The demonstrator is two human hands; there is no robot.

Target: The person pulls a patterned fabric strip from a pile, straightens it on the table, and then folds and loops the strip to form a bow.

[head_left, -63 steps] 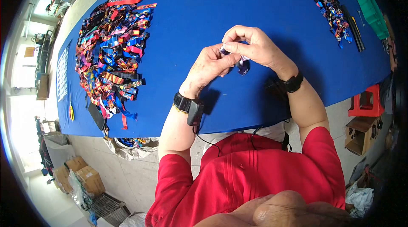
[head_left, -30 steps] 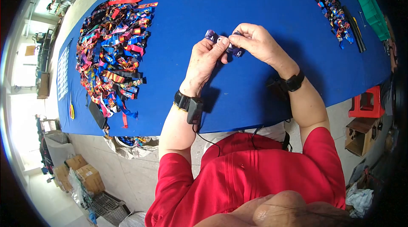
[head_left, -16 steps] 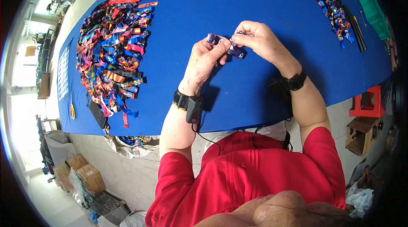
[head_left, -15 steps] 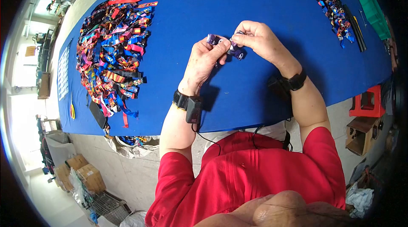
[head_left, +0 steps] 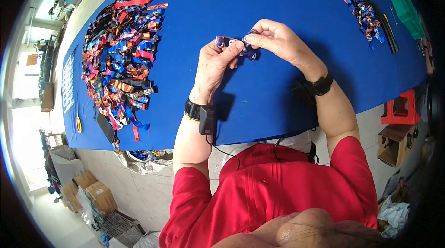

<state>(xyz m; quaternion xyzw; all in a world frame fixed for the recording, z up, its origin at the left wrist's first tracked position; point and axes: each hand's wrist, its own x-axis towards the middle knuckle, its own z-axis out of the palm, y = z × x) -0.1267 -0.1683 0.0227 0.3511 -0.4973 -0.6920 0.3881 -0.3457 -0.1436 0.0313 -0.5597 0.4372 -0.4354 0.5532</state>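
Observation:
A short dark purple printed ribbon point(head_left: 251, 55) with white figures is folded between my two hands above the blue table. My left hand point(head_left: 212, 64) pinches it between thumb and fingers, and one end stands out past the fingertips. From the right, my right hand point(head_left: 279, 44) grips another part of the ribbon, thumb against the curled forefinger. Both sets of fingertips are close together, and they hide the middle of the ribbon. A black strap with a small box sits on each wrist.
A big heap of colourful printed ribbons point(head_left: 123, 57) covers the table's left side. More bundled ribbons point(head_left: 354, 4) lie at the far right, beside a green bin point(head_left: 403, 6). A red stool point(head_left: 401, 109) and an open cardboard box point(head_left: 394, 145) stand on the floor to the right.
Both hands have shifted slightly left with the ribbon. My right hand's fingers have moved along the ribbon, and a loop now shows above them.

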